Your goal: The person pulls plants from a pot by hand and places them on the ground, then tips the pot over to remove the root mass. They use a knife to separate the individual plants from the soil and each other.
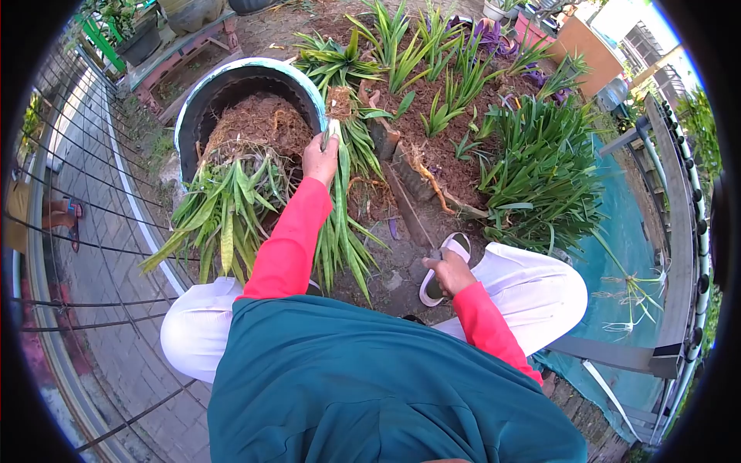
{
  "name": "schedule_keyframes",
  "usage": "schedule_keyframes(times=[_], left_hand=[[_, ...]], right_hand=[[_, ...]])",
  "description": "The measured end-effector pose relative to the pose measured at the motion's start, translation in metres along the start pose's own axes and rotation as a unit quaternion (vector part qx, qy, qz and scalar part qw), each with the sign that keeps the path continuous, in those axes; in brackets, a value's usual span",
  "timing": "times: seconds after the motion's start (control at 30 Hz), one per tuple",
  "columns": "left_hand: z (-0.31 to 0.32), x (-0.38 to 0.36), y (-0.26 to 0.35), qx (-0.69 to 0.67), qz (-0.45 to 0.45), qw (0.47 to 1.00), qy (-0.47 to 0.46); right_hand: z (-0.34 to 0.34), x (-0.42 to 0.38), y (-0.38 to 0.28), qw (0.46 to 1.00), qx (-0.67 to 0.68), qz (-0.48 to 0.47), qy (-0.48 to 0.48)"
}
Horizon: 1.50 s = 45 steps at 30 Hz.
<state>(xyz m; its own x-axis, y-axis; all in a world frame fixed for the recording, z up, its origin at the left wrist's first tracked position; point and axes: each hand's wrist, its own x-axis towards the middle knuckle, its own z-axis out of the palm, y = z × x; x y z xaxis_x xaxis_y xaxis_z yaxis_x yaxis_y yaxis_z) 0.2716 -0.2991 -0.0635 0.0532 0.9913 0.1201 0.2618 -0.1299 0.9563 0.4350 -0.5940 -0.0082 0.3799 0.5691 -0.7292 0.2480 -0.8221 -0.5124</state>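
Green plant clamped in left hand; right hand grips a knife handle, mostly hidden

Behind, a planted bed of green shoots, teal tarp at right, wire fence left, perhaps a sandalled foot beyond it.

Glossy plastic tub, fibrous matt mulch, rough soil
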Motion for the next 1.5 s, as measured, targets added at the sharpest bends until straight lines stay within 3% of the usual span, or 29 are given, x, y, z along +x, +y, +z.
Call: schedule_keyframes(times=[0.07,0.2,0.23,0.3,0.4,0.47,0.53,0.6,0.67,0.7,0.83,0.93,1.0,1.07,1.13,1.2,1.27,1.33,1.4,1.47,1.5], left_hand=[[-0.001,0.001,-0.004,-0.025,-0.009,1.000,-0.001],[-0.011,0.001,-0.010,-0.041,-0.049,0.997,-0.047],[-0.012,0.001,-0.011,-0.049,-0.059,0.996,-0.052],[-0.008,0.000,-0.014,-0.050,-0.060,0.996,-0.053],[0.011,-0.004,-0.016,-0.066,-0.067,0.995,-0.047],[0.025,-0.006,-0.015,-0.079,-0.073,0.994,-0.032],[0.037,-0.009,-0.015,-0.102,-0.083,0.991,-0.026],[0.046,-0.011,-0.013,-0.103,-0.067,0.992,-0.004],[0.050,-0.012,-0.009,-0.102,-0.091,0.990,0.011],[0.051,-0.009,-0.012,-0.105,-0.103,0.989,0.013],[0.052,-0.002,-0.012,-0.136,-0.148,0.979,-0.025],[0.059,0.046,0.012,-0.132,-0.151,0.979,-0.035],[0.060,0.121,0.041,-0.120,-0.034,0.992,0.008],[0.044,0.202,0.078,-0.132,-0.068,0.988,0.041],[0.019,0.227,0.124,-0.165,-0.004,0.984,0.070],[0.004,0.213,0.144,-0.197,0.032,0.977,0.077],[-0.013,0.175,0.141,-0.099,0.201,0.974,0.037],[-0.025,0.119,0.104,0.007,0.244,0.968,0.056],[-0.035,0.047,0.083,0.073,0.077,0.993,0.046],[-0.033,0.002,0.023,0.119,0.045,0.986,0.108],[-0.031,-0.016,-0.006,0.135,0.022,0.984,0.116]], right_hand=[[0.009,0.008,0.010,0.980,-0.120,-0.147,0.053],[0.006,0.005,0.012,0.984,-0.005,-0.111,0.138],[-0.010,-0.001,0.008,0.990,-0.037,-0.091,0.103],[-0.030,0.002,0.026,0.916,-0.318,-0.222,0.103],[-0.020,0.019,0.037,0.934,-0.271,-0.180,0.148],[-0.025,0.019,0.038,0.935,-0.253,-0.214,0.129],[-0.036,-0.007,0.003,0.986,-0.108,-0.101,0.076],[-0.036,-0.003,0.001,0.979,-0.141,-0.150,0.014],[-0.025,-0.014,-0.015,0.995,-0.058,-0.039,-0.077],[-0.017,-0.015,-0.016,0.995,-0.012,-0.047,-0.087],[0.001,0.000,-0.012,0.995,-0.039,-0.078,-0.052],[-0.003,0.003,-0.018,0.995,-0.055,-0.071,-0.034],[0.002,0.012,-0.011,0.991,-0.065,-0.118,0.016],[0.000,0.005,-0.023,0.996,-0.060,-0.072,-0.011],[0.003,0.010,-0.021,0.989,-0.072,-0.129,0.013],[0.009,0.027,-0.008,0.985,-0.108,-0.136,0.010],[0.016,0.031,0.000,0.980,-0.142,-0.143,0.001],[0.022,0.034,0.000,0.979,-0.173,-0.111,-0.007],[0.022,0.022,-0.012,0.979,-0.173,-0.107,-0.010],[0.024,0.018,-0.010,0.978,-0.177,-0.106,-0.007],[0.022,0.023,0.002,0.945,-0.255,-0.199,-0.047]])
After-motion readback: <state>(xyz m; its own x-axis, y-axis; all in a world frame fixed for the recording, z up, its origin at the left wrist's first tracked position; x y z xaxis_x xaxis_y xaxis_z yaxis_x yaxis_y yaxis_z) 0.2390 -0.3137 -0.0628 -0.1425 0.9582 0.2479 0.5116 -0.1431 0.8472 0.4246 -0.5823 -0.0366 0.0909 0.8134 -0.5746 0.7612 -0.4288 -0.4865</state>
